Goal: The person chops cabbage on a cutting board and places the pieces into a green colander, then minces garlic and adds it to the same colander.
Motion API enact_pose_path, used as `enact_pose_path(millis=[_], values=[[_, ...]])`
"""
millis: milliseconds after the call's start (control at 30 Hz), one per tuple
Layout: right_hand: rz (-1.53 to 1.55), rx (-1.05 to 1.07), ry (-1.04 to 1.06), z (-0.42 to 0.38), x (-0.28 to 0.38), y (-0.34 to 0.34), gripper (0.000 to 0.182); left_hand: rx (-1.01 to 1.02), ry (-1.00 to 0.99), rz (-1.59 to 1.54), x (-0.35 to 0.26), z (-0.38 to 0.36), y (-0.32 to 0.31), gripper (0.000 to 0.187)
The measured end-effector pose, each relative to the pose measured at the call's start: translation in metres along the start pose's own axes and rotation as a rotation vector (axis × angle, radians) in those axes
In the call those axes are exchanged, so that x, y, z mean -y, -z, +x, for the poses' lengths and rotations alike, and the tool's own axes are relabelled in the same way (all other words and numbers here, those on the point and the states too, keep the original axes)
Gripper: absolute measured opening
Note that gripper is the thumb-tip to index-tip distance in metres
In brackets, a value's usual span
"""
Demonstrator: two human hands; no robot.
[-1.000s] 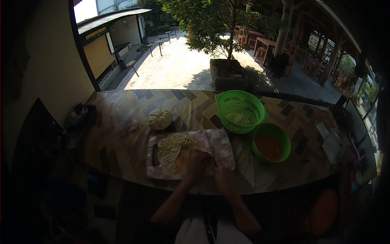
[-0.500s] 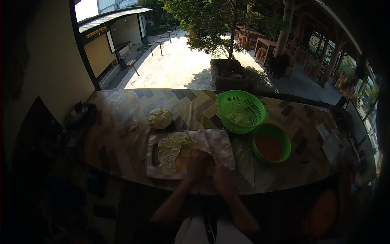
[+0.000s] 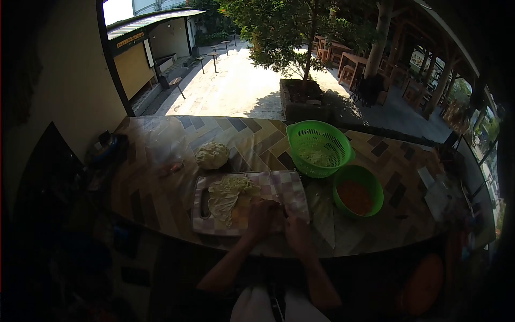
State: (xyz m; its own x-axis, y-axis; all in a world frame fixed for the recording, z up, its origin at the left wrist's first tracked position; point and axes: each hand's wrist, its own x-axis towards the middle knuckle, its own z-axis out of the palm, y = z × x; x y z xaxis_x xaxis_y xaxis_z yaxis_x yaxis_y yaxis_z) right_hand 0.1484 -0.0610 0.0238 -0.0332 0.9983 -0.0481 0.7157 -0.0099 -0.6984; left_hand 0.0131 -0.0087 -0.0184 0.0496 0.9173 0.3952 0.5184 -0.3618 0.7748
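Observation:
My left hand [image 3: 262, 217] is closed over the middle of a checkered cutting board [image 3: 215, 227], its fingers curled round something hidden beneath them. Beside it, my right hand [image 3: 296, 231] is wrapped round the handle of a knife [image 3: 280, 196]; the thin blade points away from me over the board and is hard to make out in the shade. Pale, wrinkled cabbage leaves [image 3: 225, 197] lie on the board's left half, just left of my left hand. Behind the board rests a cabbage head [image 3: 212, 155].
A green colander [image 3: 296, 140] with pale shreds stands behind the board to the right. Next to it is a green bowl [image 3: 377, 199] of orange contents. Clear plastic [image 3: 163, 142] lies at the back left of the tiled counter [image 3: 153, 206].
Both hands stay close together over the board, with only a slight shift of the right hand and knife. The whole view has moved a little; leaves, colander and bowl rest as before.

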Motion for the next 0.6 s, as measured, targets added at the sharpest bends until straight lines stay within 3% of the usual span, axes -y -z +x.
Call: enact_pose_path(millis=[167,367,500,600], values=[[0.052,0.062,0.113,0.009,0.008,0.04,0.046,0.015,-0.026,0.005,-0.001,-0.002,0.001,0.014],[-0.069,0.025,-0.023,-0.017,0.004,0.006,0.045,0.053,-0.005,0.016,-0.016,0.002,0.009,0.012],[-0.124,-0.031,-0.016,-0.006,0.006,-0.005,0.043,0.039,-0.157,0.064,0.002,0.0,-0.001,0.012],[0.012,-0.066,0.137,0.012,-0.004,0.012,0.042,0.08,-0.134,0.038,0.007,0.0,0.0,0.013]])
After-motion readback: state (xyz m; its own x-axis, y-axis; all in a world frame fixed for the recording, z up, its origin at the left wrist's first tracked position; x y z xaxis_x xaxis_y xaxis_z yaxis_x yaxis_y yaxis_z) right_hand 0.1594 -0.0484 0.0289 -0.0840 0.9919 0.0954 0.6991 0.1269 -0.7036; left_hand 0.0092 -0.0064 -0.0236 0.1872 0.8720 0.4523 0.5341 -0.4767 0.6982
